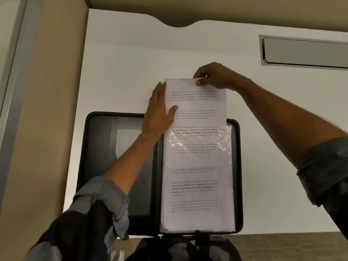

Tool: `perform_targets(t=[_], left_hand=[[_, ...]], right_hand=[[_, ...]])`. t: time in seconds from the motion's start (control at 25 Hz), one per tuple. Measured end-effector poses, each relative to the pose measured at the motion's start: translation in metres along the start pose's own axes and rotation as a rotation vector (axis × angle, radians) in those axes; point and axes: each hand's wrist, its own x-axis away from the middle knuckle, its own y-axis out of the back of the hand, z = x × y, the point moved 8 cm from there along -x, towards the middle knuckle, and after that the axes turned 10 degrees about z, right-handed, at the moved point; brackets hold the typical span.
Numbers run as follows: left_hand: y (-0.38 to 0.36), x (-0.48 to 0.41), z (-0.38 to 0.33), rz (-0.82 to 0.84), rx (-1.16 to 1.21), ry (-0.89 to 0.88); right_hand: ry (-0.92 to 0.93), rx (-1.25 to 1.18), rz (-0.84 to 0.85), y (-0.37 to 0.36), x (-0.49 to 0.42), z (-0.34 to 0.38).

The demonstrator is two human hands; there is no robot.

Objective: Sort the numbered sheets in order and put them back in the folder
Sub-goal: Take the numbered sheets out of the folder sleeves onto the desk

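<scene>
Folder: I'm seeing the black folder (pixel 98 166) lying open on the white table (pixel 122 63), filling the lower middle of the frame. Its left half is showing dark pockets.
Stack: a stack (pixel 195 189) of printed pages is sitting in the folder's right half, reaching almost to its bottom edge. The print is coming through too blurry for me to read any numbers.
Sheet: one sheet (pixel 195 102) is lying on top of that stack, dead centre. Its lower part is sitting under a crinkly clear pocket (pixel 224 140), and its upper part is sticking out past the folder's top edge onto the table.
Right hand: the right hand (pixel 212 76) is pinching the sheet's top edge just above centre, thumb on the printed face, fingers curling behind. So it's grasping the sheet.
Left hand: the left hand (pixel 160 113) is lying flat along the sheet's left edge, fingers straight and pointing up the frame, thumb spreading onto the print. Released, just pressing, not gripping anything.
Sleeves: grey rolled cuffs (pixel 98 204) are showing on both forearms, one coming in from the lower left, the other from the right edge.
Hatch: a grey metal hatch (pixel 305 51) is sitting in the table at the upper right, well apart from the folder.
Wall: a tan wall (pixel 49 91) is running down the left side.
Bottom edge: something dark is poking in just below the folder, and I can't tell what it is.
</scene>
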Motion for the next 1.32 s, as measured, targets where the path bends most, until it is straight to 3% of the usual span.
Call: perform_targets(t=[0.08, 0.2, 0.28, 0.4, 0.48, 0.76, 1.08, 1.32], left_hand=[[0.005, -0.017, 0.013, 0.039, 0.263, 0.090], [0.003, -0.027, 0.022, 0.140, 0.364, 0.088], [0.004, -0.030, 0.025, 0.145, 0.396, 0.059], [0.008, -0.034, 0.021, 0.120, 0.413, 0.054], [0.011, -0.039, 0.018, 0.079, 0.421, 0.068], [-0.003, -0.031, 0.021, 0.201, 0.613, 0.225], [0.053, -0.090, -0.059, 0.007, 0.547, 0.010], [0.053, -0.097, -0.146, 0.013, 0.540, -0.126]], right_hand=[[0.039, -0.012, -0.126, 0.013, 0.008, 0.000], [0.031, 0.084, -0.595, 0.026, 0.044, -0.010], [-0.053, -0.205, -0.764, 0.003, 0.068, -0.037], [-0.310, -0.786, -0.630, -0.059, 0.088, -0.081], [-0.374, -0.914, -0.506, -0.089, 0.092, -0.097], [-0.252, -0.990, -0.739, -0.055, 0.109, -0.100], [-0.054, -0.928, -0.939, 0.028, 0.137, -0.082], [0.059, -0.988, -1.037, 0.070, 0.197, -0.104]])
